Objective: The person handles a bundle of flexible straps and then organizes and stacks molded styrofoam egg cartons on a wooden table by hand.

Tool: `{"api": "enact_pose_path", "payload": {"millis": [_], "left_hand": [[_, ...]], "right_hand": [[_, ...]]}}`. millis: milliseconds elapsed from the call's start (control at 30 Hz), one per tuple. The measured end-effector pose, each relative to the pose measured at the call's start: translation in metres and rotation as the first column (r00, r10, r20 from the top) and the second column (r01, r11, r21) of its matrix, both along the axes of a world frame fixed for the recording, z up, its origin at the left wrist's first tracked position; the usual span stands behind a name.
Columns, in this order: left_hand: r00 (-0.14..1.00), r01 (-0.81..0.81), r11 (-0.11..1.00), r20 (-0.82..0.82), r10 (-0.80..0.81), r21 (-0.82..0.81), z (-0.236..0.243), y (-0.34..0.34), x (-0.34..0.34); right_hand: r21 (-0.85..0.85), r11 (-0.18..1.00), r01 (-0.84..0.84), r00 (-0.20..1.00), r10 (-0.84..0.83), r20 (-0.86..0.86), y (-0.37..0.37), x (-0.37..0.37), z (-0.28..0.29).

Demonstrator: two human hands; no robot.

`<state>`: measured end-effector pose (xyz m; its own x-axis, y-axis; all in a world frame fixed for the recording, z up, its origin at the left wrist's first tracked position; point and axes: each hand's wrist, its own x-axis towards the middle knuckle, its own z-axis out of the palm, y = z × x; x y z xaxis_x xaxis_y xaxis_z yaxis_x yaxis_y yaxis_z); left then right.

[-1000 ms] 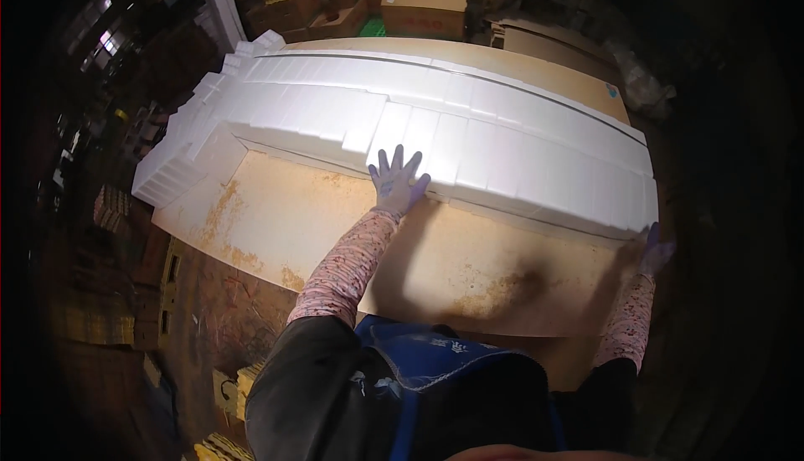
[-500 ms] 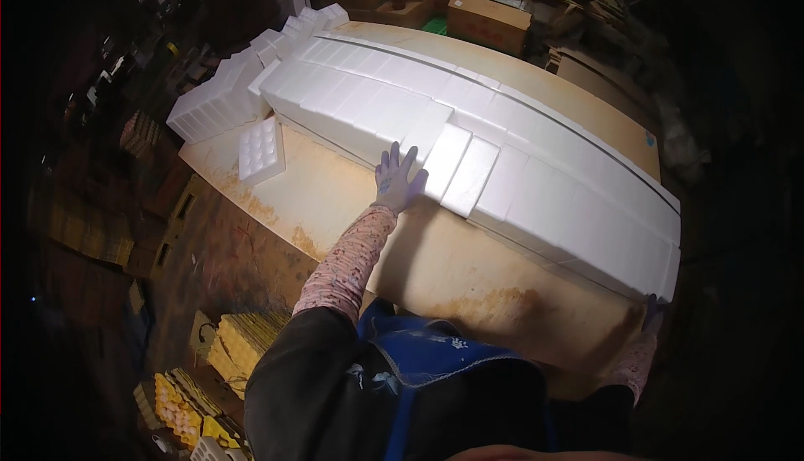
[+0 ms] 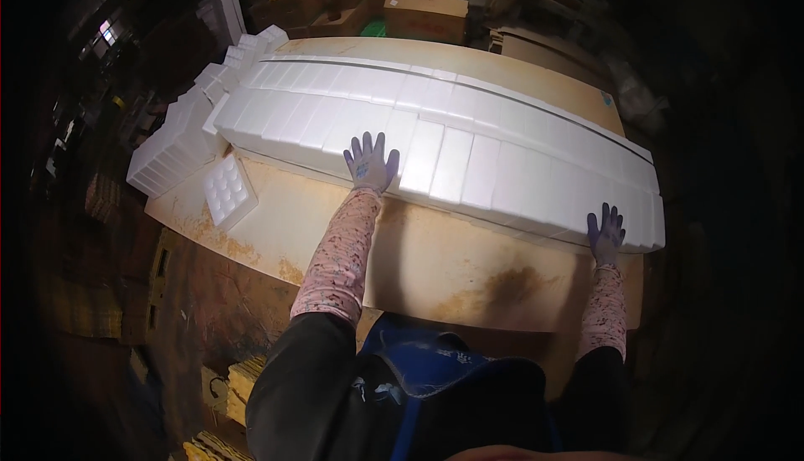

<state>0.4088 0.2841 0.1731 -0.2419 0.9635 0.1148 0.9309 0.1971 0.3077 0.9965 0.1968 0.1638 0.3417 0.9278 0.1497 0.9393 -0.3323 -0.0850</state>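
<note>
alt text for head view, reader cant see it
A person's gloved left hand and right hand spread open at the front of a long row of white foam blocks on a tan tabletop. One separate block sits in front of the row's left end.

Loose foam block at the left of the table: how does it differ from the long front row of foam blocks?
The loose block is a single piece set apart, while the front row is many blocks side by side. The loose block shows rounded shapes on its visible face; the front row's faces look plain. The loose block takes up one small spot; the front row runs along much of the table. Both are white.
</note>
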Motion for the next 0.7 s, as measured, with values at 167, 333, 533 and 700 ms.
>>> {"api": "enact_pose_path", "payload": {"millis": [167, 333, 533, 700], "left_hand": [[0.997, 0.063, 0.995, 0.029, -0.065, 0.076, -0.005, -0.042, 0.026], [0.574, -0.316, 0.822, 0.785, -0.232, 0.474, -0.03, -0.092, 0.07], [-0.576, -0.184, 0.873, 0.77, 0.277, -0.452, -0.129, -0.107, 0.099], [-0.699, -0.3, 0.904, 0.715, 0.008, -0.304, -0.158, -0.082, 0.124]], "right_hand": [[0.095, 0.995, 0.032, 0.999, -0.036, 0.039, -0.055, 0.028, -0.007], [0.355, 0.922, 0.156, 0.701, 0.15, -0.698, -0.115, 0.157, -0.008], [0.393, 0.819, 0.417, 0.725, -0.039, -0.687, -0.12, 0.206, -0.013], [0.417, 0.756, 0.504, 0.806, -0.239, -0.541, -0.143, 0.324, -0.02]]}}
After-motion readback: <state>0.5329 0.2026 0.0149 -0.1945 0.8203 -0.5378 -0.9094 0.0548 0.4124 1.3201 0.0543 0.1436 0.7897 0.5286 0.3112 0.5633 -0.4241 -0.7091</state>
